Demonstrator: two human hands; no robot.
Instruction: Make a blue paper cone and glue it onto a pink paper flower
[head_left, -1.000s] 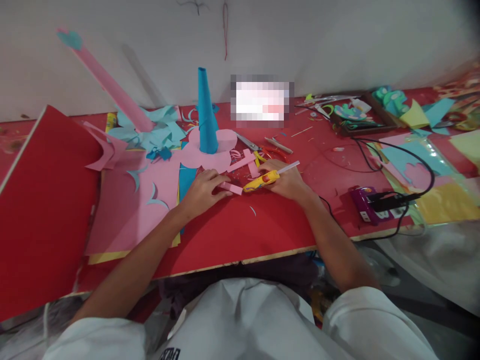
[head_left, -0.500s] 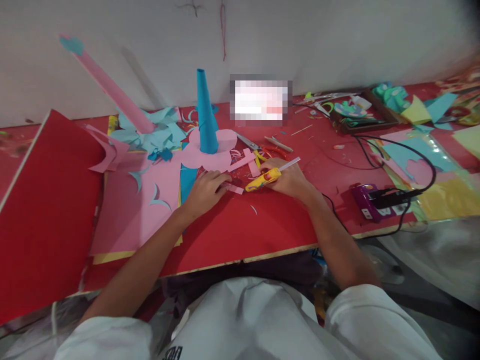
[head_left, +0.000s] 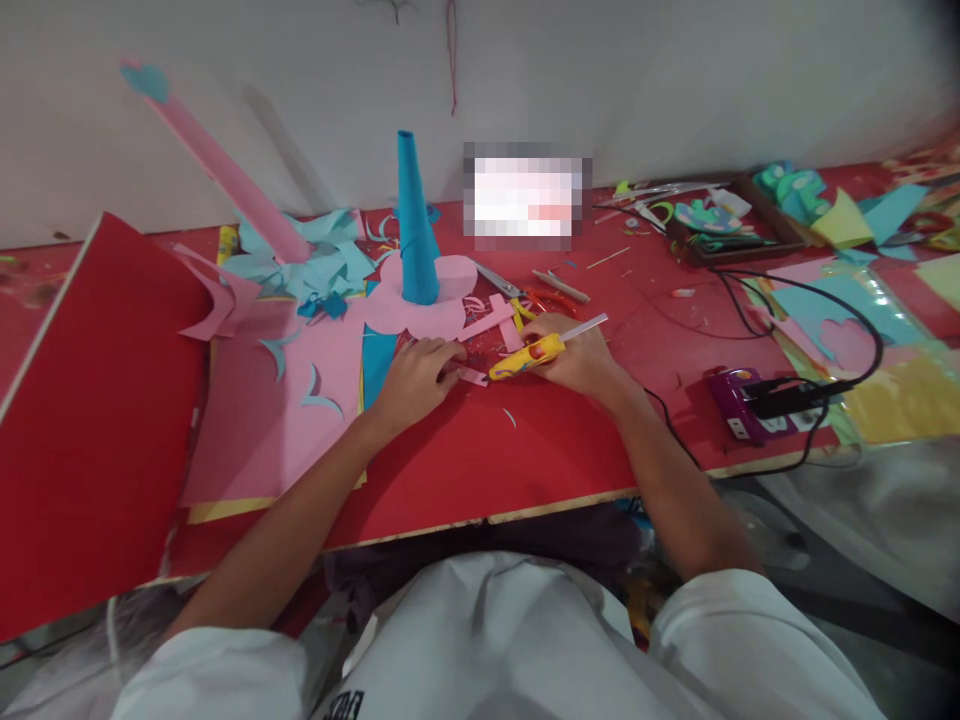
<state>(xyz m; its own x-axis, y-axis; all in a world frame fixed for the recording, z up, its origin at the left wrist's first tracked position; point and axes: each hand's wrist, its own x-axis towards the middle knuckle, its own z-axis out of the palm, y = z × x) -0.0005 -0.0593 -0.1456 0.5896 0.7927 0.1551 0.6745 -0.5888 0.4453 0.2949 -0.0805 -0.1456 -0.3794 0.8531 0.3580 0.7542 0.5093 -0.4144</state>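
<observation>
My right hand [head_left: 574, 350] is wrapped round a yellow hot glue gun [head_left: 527, 357], a clear glue stick [head_left: 585, 328] jutting from its back end. The gun's nozzle points left, close to the end of a small pink paper strip [head_left: 472, 377]. My left hand [head_left: 421, 380] has its fingers closed on that strip, low over the red table. Just beyond the hands lies a pink flower-shaped paper [head_left: 446, 317] with a blue paper cone [head_left: 417, 230] standing upright on it. Pink paper scraps [head_left: 491, 318] and scissors [head_left: 504, 283] lie between the hands and the wall.
Pink sheets [head_left: 277, 430] and a red board [head_left: 97, 420] occupy the left side. A pink paper tube [head_left: 225, 180] leans over light-blue paper [head_left: 330, 260]. On the right are a purple power socket box [head_left: 739, 405] with black cables and a dark tray [head_left: 772, 225].
The pink strip in my left hand has tilted slightly and less of it shows. The glue gun stays almost where it was; the whole view has shifted a little.
</observation>
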